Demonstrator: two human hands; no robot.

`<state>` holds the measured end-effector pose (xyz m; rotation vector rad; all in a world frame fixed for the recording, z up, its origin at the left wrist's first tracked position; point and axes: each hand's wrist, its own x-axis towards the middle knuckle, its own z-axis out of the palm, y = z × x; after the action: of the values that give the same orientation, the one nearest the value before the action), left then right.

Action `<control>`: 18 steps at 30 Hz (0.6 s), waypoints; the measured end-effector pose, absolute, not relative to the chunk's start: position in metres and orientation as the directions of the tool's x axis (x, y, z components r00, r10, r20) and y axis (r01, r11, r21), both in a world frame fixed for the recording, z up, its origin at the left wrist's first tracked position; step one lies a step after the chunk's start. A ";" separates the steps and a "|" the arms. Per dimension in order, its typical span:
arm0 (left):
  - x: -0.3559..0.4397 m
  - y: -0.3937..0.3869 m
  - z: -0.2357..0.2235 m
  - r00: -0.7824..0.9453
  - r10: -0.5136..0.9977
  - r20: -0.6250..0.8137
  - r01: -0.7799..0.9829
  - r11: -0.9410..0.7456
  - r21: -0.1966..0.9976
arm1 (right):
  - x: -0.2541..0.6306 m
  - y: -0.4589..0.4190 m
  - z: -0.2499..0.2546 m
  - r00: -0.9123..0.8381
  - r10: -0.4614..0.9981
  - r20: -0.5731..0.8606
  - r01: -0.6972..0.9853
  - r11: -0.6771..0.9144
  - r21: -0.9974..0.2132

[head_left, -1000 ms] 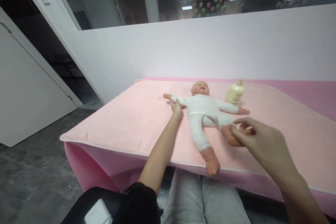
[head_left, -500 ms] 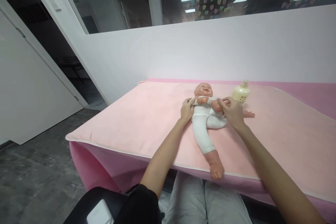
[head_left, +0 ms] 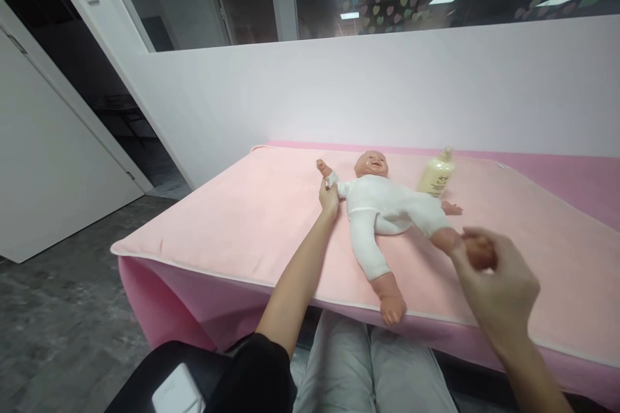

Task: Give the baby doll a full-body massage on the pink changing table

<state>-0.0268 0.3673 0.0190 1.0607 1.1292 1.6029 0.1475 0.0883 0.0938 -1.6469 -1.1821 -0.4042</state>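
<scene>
A baby doll [head_left: 382, 206] in a white bodysuit lies on its back on a pink padded mat [head_left: 232, 219], head toward the wall. My left hand [head_left: 329, 195] is closed around the doll's arm, which points up and left. My right hand [head_left: 494, 277] is wrapped round the doll's foot, with that leg stretched out toward the right. The doll's other leg lies straight, its bare foot at the mat's front edge. A cream pump bottle [head_left: 436, 174] stands just right of the doll's head.
The mat covers a pink table against a white half wall [head_left: 387, 90] with dark glass above. An open doorway and white door [head_left: 43, 161] are to the left over grey floor. My grey-trousered legs are under the table's front edge.
Half a second ago both hands held the doll's arm and leg folded over its chest. Now the arm is pulled out to the left and the leg drawn out to the right.
</scene>
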 end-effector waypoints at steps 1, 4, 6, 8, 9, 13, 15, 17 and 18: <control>-0.028 0.370 0.018 -0.251 0.961 0.117 -0.248 -0.180 0.952 | 0.145 0.077 0.079 0.417 0.488 0.767 0.883 -0.016 -0.470; -0.030 0.374 0.018 -0.249 0.966 0.069 -0.397 -0.167 0.903 | 0.139 0.056 0.038 0.346 0.485 0.803 0.928 -0.053 -0.369; -0.031 0.374 0.020 -0.243 0.968 0.062 -0.431 -0.165 0.887 | 0.137 0.051 0.020 0.319 0.498 0.806 0.939 -0.048 -0.341; -0.032 0.373 0.022 -0.249 0.968 0.020 -0.455 -0.135 0.880 | 0.135 0.051 0.011 0.318 0.508 0.801 0.938 -0.045 -0.344; -0.032 0.373 0.024 -0.260 0.965 -0.020 -0.476 -0.110 0.873 | 0.134 0.051 0.008 0.324 0.511 0.796 0.936 -0.051 -0.348; -0.034 0.372 0.029 -0.300 0.936 -0.181 -0.572 -0.025 0.820 | 0.131 0.055 0.010 0.334 0.480 0.811 0.936 -0.066 -0.346; -0.033 0.371 0.029 -0.308 0.941 -0.140 -0.547 -0.055 0.835 | 0.132 0.059 0.022 0.340 0.397 0.853 0.935 -0.046 -0.351; -0.031 0.369 0.028 -0.300 0.954 -0.021 -0.428 -0.115 0.897 | 0.134 0.067 0.043 0.338 0.307 0.890 0.937 -0.019 -0.349; -0.030 0.367 0.027 -0.289 0.956 0.058 -0.320 -0.154 0.935 | 0.136 0.075 0.056 0.330 0.273 0.904 0.940 -0.006 -0.341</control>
<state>-0.0297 0.3672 0.0271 0.8767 1.0827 1.6361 0.1361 0.0749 0.0564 -1.5160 -1.1535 -0.7764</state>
